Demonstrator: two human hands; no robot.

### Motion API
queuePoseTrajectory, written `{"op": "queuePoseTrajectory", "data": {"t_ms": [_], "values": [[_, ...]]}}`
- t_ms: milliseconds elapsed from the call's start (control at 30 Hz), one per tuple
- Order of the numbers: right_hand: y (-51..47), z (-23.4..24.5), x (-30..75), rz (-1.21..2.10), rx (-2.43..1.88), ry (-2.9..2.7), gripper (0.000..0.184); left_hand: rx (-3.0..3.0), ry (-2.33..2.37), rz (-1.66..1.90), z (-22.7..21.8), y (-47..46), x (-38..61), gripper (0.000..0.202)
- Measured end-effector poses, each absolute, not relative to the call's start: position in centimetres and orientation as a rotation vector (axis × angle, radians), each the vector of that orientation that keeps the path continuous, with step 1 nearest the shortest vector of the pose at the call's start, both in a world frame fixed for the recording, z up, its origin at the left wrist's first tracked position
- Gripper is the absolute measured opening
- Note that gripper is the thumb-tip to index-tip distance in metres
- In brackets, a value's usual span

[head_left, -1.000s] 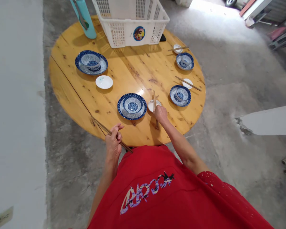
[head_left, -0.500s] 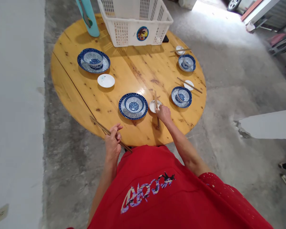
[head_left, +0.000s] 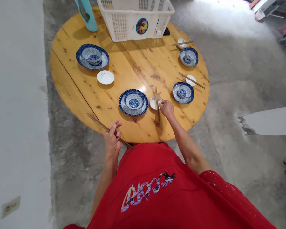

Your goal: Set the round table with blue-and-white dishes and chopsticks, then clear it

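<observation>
My left hand [head_left: 112,137] is closed around a pair of wooden chopsticks [head_left: 97,121], held slantwise at the table's near edge with their lower ends by the red shirt. My right hand [head_left: 167,109] has its fingers curled at the right rim of a small white saucer [head_left: 153,103]; I see nothing between them. Across that saucer lies another pair of chopsticks [head_left: 158,111], just left of the fingertips. Left of the saucer is a blue-and-white plate [head_left: 126,111] with a matching bowl [head_left: 133,101] on it.
The round wooden table [head_left: 133,70] also carries a white plastic basket [head_left: 120,27], a turquoise container [head_left: 91,24] and a bare saucer [head_left: 105,77]. More plates with bowls, such as the left one [head_left: 82,62], stand around it. Chopsticks [head_left: 199,83] rest across a right-hand saucer.
My right hand has drawn slightly right, away from the chopsticks on the saucer, which now lie closer together. The left hand keeps its chopsticks almost still. The view has shifted a little.
</observation>
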State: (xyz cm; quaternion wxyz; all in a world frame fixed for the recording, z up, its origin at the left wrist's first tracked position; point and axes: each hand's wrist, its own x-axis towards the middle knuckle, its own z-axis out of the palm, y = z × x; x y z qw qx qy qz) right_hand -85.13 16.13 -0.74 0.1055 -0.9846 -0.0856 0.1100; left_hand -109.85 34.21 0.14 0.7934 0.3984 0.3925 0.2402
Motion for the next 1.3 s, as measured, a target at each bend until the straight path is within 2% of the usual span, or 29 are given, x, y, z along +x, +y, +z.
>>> {"op": "queuePoseTrajectory", "data": {"t_ms": [633,767,933,1100,1300], "values": [[15.0,-0.4,-85.7,0.234,-2.727,-0.144,0.032,0.843,0.796,0.505,1.7,34.7,-108.8,0.028],[11.8,-1.7,-86.7,0.304,-2.482,-0.060,0.033,0.846,0.807,0.508,0.9,34.8,-109.5,0.026],[9.0,-2.7,-90.5,0.462,-2.126,0.105,0.025,0.869,0.837,0.485,0.1,34.5,-109.7,0.025],[8.9,-3.0,-93.3,0.676,-1.796,0.270,0.023,0.871,0.836,0.447,0.2,34.2,-108.7,0.025],[10.1,-3.2,-93.6,0.818,-1.620,0.322,0.019,0.850,0.823,0.440,0.4,33.9,-107.9,0.026]]}}
